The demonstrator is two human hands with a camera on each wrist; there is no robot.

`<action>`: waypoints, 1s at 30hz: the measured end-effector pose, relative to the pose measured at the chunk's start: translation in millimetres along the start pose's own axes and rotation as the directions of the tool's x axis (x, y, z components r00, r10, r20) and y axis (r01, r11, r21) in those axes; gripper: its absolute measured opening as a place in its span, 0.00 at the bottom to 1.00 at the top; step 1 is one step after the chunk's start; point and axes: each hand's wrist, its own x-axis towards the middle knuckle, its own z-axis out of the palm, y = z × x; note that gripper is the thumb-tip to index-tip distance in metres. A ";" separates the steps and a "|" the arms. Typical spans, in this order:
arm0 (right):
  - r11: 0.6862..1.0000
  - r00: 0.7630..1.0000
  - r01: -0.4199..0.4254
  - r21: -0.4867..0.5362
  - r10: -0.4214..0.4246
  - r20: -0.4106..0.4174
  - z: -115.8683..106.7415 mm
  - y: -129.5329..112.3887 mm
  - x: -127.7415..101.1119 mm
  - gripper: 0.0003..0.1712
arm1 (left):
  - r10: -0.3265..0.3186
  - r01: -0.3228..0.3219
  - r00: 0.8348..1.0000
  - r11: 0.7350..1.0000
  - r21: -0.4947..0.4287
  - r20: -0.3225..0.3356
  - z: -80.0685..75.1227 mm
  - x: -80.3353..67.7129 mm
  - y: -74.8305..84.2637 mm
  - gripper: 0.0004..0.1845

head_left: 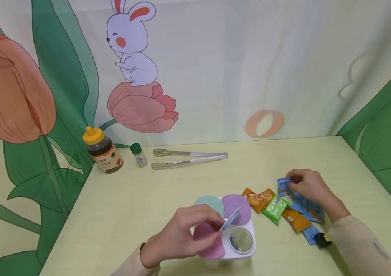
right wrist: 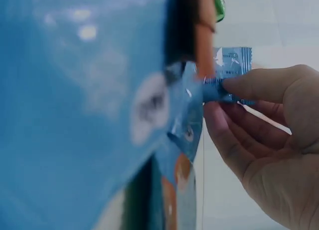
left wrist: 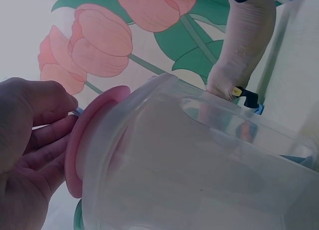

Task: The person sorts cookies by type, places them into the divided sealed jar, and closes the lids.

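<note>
A white box (head_left: pixel 230 253) stands at the table's front, with teal, purple and pink lids (head_left: pixel 212 251) on top and one round opening uncovered. Blue wrappers show inside that opening. Above the box my left hand (head_left: pixel 186 230) pinches a pale blue lid (head_left: pixel 230 219), tilted nearly edge-on beside the opening. To the right, my right hand (head_left: pixel 310 188) pinches a small blue packet (right wrist: pixel 233 60) between thumb and fingers. Under and around that hand lie more blue packets (head_left: pixel 299 203), orange packets (head_left: pixel 296 219) and a green packet (head_left: pixel 276 209).
At the back left stand a honey bottle (head_left: pixel 107 155) with a yellow cap and a small green-capped shaker (head_left: pixel 139 156). Metal tongs (head_left: pixel 190 159) lie along the back. A black and yellow object (head_left: pixel 322 240) sits by my right sleeve. A printed curtain (head_left: pixel 209 76) hangs behind the table.
</note>
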 end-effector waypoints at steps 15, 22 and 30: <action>0.989 0.988 0.149 0.009 -0.149 -0.037 -9.6 -11.7 -10.9 0.06 | -0.009 0.009 1.000 1.000 -0.013 -0.003 1.7 -1.4 -0.1 0.15; 0.977 0.974 0.212 0.006 -0.211 -0.081 -14.7 -22.8 -14.2 0.09 | -0.006 0.006 1.000 1.000 -0.015 -0.016 2.3 -1.8 -1.3 0.14; 0.955 0.949 0.295 0.031 -0.289 -0.123 -18.0 -39.8 -15.8 0.09 | -0.065 0.064 0.998 0.998 -0.028 -0.022 0.6 -0.2 -4.0 0.14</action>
